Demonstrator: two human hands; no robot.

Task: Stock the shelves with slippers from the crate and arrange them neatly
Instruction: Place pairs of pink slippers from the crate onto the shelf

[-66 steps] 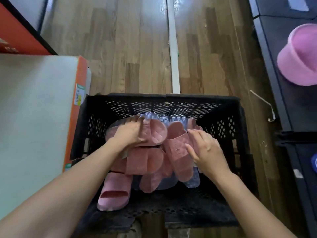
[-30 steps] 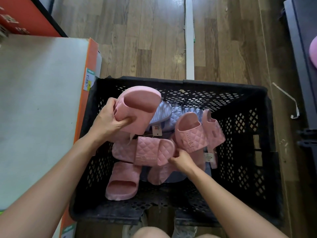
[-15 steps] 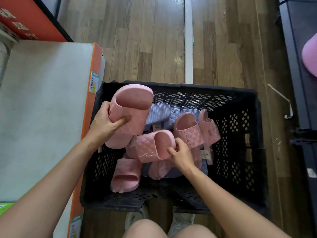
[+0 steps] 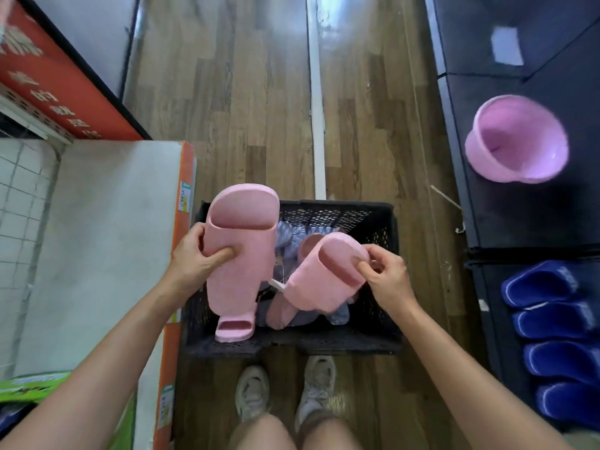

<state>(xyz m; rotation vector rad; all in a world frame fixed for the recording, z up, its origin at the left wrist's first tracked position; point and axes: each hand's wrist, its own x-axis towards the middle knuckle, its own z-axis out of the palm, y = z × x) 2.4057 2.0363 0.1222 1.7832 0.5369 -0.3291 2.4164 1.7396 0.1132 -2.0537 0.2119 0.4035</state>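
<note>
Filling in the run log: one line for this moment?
left hand grips pink slipper | right hand pinches second pink slipper | both over black crate

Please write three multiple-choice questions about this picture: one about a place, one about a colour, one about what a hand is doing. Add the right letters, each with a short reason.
1. Where does the pink basin stand?
A. On the wooden floor
B. On the dark shelf at the person's right
C. On the white surface at the left

2. What colour are the slippers lined up on that shelf?
A. Blue
B. Green
C. Yellow

3. What is the right hand doing?
A. Hanging open
B. Pinching the strap of a pink slipper
C. Lying flat on a knee

Answers: 1 B, the basin sits on the dark surface to the right. 2 A, the row there is deep blue. 3 B, thumb and fingers close on the strap.
</note>
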